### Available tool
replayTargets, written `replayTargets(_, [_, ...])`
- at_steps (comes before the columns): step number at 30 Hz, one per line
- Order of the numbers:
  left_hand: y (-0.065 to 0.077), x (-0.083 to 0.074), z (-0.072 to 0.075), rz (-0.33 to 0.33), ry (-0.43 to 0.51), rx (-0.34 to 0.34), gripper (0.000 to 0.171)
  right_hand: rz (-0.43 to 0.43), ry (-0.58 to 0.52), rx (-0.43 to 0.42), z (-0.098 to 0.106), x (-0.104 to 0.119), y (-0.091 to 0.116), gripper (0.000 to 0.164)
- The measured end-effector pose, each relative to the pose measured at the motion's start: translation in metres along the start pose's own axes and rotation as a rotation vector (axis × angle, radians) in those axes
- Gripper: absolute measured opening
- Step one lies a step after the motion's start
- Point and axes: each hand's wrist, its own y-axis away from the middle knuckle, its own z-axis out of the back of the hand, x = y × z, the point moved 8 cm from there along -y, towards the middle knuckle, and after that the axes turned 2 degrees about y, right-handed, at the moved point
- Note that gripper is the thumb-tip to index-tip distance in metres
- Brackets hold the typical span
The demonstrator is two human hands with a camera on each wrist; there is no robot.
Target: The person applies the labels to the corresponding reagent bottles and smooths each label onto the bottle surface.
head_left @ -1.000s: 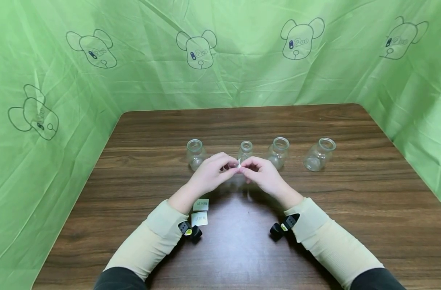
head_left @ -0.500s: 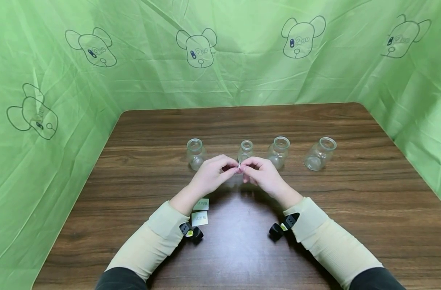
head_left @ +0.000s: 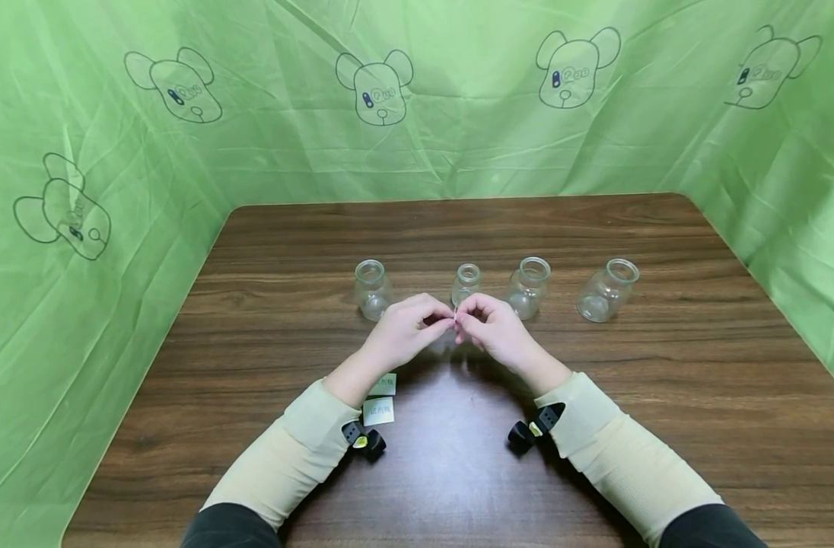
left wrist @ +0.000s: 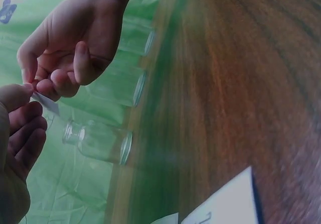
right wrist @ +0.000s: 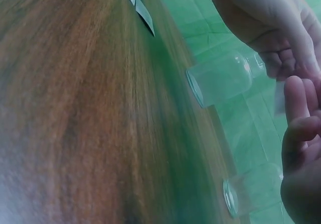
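In the middle of the head view, my left hand (head_left: pixel 403 329) and right hand (head_left: pixel 497 332) meet at their fingertips, just in front of the smallest glass bottle (head_left: pixel 466 281). Between them is a small white paper label (left wrist: pixel 46 103), pinched by thumb and forefinger of each hand. It hangs down below the fingertips in the left wrist view and shows pale beside the fingers in the right wrist view. From the head it appears as only a thin edge. The other fingers of my right hand are loosely bent, away from the label.
A wide-mouthed glass jar (head_left: pixel 373 293) stands left of the hands. Two more, a jar (head_left: pixel 529 288) and a far jar (head_left: pixel 607 291), stand to the right. Two written paper labels (head_left: pixel 379 412) lie on the wooden table (head_left: pixel 444 487) beside my left wrist. Green cloth (head_left: pixel 451 152) surrounds the table.
The label between the fingertips has turned from showing a bit of its white face to nearly edge-on. Both hands stay in almost the same place, and the head view has shifted slightly.
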Motion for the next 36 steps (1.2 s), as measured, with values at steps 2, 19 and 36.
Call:
replayTargets(2, [0.0, 0.001, -0.002, 0.027, 0.018, 0.01, 0.007, 0.005, 0.022, 0.009, -0.001, 0.0, 0.0, 0.006])
replayTargets(19, [0.011, 0.021, -0.004, 0.207, 0.113, -0.053, 0.004, 0.03, 0.198, -0.017, 0.0, -0.001, 0.001, 0.004])
replayTargets(36, [0.028, 0.039, 0.009, 0.297, 0.175, -0.144, 0.004, 0.002, 0.245, -0.076, 0.019, -0.015, 0.007, 0.006])
